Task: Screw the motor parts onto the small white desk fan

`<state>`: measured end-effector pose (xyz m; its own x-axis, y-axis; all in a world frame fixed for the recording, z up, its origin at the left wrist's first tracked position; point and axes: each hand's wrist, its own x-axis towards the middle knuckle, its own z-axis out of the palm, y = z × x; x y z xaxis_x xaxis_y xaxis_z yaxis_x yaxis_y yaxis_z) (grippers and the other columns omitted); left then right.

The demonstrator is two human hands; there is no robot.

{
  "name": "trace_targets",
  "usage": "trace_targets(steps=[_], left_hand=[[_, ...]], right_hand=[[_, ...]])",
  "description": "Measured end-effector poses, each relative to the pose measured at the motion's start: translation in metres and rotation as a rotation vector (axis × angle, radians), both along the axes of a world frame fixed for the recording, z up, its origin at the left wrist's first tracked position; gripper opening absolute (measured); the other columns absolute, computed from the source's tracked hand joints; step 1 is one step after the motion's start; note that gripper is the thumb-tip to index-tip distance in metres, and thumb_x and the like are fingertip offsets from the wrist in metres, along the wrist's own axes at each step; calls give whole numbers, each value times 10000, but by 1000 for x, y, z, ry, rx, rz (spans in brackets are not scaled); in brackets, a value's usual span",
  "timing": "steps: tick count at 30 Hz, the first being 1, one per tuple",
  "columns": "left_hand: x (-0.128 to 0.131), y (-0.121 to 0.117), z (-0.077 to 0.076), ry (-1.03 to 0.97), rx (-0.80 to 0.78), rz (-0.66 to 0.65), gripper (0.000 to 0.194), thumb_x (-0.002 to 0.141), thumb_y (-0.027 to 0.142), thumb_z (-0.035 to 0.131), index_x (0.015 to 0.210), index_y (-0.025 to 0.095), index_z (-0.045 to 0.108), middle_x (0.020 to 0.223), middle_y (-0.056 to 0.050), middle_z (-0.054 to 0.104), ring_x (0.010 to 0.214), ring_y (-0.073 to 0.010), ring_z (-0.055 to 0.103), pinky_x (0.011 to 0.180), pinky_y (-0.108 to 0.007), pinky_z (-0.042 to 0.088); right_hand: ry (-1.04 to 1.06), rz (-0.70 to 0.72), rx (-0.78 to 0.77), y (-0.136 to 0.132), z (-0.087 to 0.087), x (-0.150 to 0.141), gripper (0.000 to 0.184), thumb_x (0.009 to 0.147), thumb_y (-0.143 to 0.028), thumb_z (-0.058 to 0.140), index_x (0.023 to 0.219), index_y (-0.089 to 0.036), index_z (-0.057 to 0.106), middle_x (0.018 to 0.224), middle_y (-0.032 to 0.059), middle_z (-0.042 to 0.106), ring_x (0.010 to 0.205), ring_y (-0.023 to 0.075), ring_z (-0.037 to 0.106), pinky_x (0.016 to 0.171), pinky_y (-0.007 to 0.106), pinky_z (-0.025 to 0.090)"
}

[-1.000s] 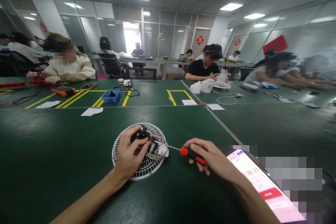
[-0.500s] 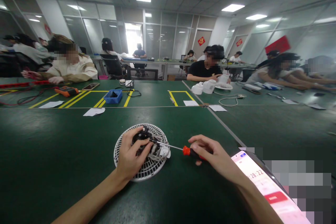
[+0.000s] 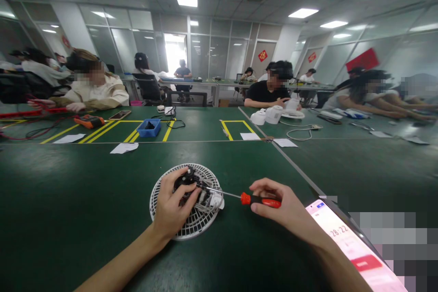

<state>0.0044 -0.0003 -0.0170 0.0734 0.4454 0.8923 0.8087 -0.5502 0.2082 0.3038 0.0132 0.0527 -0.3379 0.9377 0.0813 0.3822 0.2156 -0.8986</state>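
A round white fan grille lies on the green table in front of me. On top of it, my left hand grips a black fan motor assembly, partly covered by my fingers. White wiring and a white plastic piece sit beside the motor. My right hand holds a screwdriver by its red and black handle, thumb below and fingers curled above. The metal shaft points left, its tip at the motor near my left fingertips. What exactly the tip touches is hidden.
A phone with a lit screen lies at the right. Beyond are a blue bin, paper slips, white plastic housings and an orange meter. Co-workers sit across the table, one in a black shirt.
My right fingers have loosened around the screwdriver, so more of its handle shows. My left hand keeps its hold on the motor. The whole view has shifted slightly.
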Motion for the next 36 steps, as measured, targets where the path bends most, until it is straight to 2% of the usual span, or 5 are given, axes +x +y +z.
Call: trace_targets(steps=[8,18,22,27,36], left_hand=[[1,0,0,-7,-3,-12,160,851,144,752,990,201,694,1332,-107,592,1218,-267,588,1007,-478,534],[1,1,-2,-2,7,-5,132,872,152,730,989,196,689,1326,-110,592,1216,-269,585,1006,-474,531],[2,2,-2,-6,13,-6,126,871,151,730,982,197,693,1317,-107,599,1201,-264,592,1000,-466,535],[3,3,-2,-3,16,-2,101,883,153,717,971,196,692,1318,-108,598,1207,-262,589,1001,-459,530],[4,2,-2,3,20,4,81,905,165,696,976,200,680,1313,-108,589,1212,-255,571,993,-457,529]], right_hand=[[-1,73,-348,-1,-7,0,511,936,-663,538,1141,-207,640,762,12,663,494,110,536,397,206,383],[-69,-13,9,0,-1,5,346,756,-414,831,1000,-212,693,907,16,682,871,210,659,824,342,530],[-14,35,-159,0,-6,0,432,852,-572,700,1080,-207,665,917,36,675,802,201,671,666,308,570],[-6,32,-353,1,-11,-1,539,905,-682,546,1116,-192,625,747,-6,644,467,87,502,379,185,368],[-46,-28,-5,5,-8,9,377,807,-515,775,991,-201,677,882,36,706,829,209,666,741,314,531]])
